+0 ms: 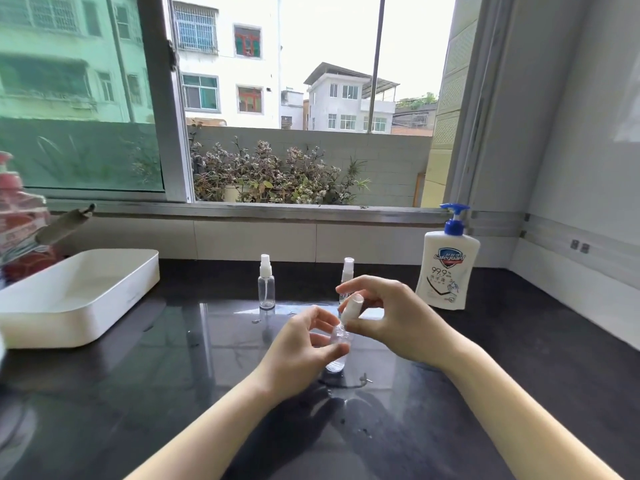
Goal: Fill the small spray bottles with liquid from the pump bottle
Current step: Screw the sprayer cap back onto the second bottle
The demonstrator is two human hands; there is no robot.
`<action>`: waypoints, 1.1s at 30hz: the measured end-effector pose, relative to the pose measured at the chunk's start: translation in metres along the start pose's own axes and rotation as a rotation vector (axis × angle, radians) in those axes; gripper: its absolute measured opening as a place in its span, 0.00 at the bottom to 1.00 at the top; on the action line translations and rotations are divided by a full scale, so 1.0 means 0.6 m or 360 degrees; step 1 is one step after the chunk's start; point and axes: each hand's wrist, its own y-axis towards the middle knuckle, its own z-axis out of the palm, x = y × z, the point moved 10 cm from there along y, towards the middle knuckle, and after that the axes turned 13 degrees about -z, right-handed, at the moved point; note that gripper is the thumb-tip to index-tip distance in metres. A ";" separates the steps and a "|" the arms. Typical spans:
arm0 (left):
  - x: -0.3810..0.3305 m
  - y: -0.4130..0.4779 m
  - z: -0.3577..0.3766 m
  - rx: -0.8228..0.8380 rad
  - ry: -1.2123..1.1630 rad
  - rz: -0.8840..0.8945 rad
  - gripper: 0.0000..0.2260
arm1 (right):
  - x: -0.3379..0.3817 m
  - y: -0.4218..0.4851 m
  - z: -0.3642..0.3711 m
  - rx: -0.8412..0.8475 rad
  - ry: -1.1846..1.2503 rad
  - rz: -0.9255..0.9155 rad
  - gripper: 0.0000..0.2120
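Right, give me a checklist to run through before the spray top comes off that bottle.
1. Left hand steadies the held bottle: ok.
2. Right hand grips its spray top: ok.
3. Bottle upright: not ok, slightly tilted.
4. Pump bottle close on the right: ok.
5. Other two spray bottles standing clear: ok.
6. Liquid level in held bottle: cannot tell.

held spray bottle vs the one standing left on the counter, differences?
The held spray bottle is tilted, gripped by the left hand, the right hand at its white top. The standing spray bottle is upright, untouched, farther back on the counter. Both are small and clear with white spray tops.
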 end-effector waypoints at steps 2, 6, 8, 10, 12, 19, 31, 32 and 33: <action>-0.001 -0.001 0.002 0.0011 -0.0005 -0.0002 0.11 | -0.001 -0.002 0.004 0.0028 0.0055 0.0020 0.20; 0.001 -0.003 0.011 0.0077 -0.0046 -0.0009 0.11 | -0.005 -0.003 0.010 0.0091 -0.0018 0.0052 0.20; 0.003 -0.002 0.014 0.0085 -0.0049 -0.0016 0.11 | -0.011 -0.004 0.004 0.0101 -0.0131 0.0075 0.20; 0.002 -0.002 0.016 0.0089 -0.0045 -0.0012 0.10 | -0.012 -0.005 -0.005 0.0058 -0.0273 0.0095 0.21; 0.002 0.000 0.014 0.0082 -0.0023 -0.0010 0.10 | -0.006 -0.005 -0.007 -0.0003 -0.0443 0.0089 0.22; 0.002 0.001 0.006 0.0052 -0.0021 -0.0034 0.11 | -0.012 -0.002 -0.006 -0.0021 -0.0058 0.0094 0.28; 0.005 0.001 0.003 0.0040 0.0024 -0.0029 0.11 | -0.002 -0.003 -0.003 -0.0262 -0.0457 0.0053 0.18; 0.006 0.002 0.003 0.0043 0.0023 -0.0039 0.11 | -0.007 -0.003 -0.005 -0.0243 -0.0376 0.0079 0.21; 0.007 0.003 0.003 0.0035 0.0027 -0.0050 0.12 | -0.013 -0.003 -0.005 -0.0205 -0.0237 0.0104 0.24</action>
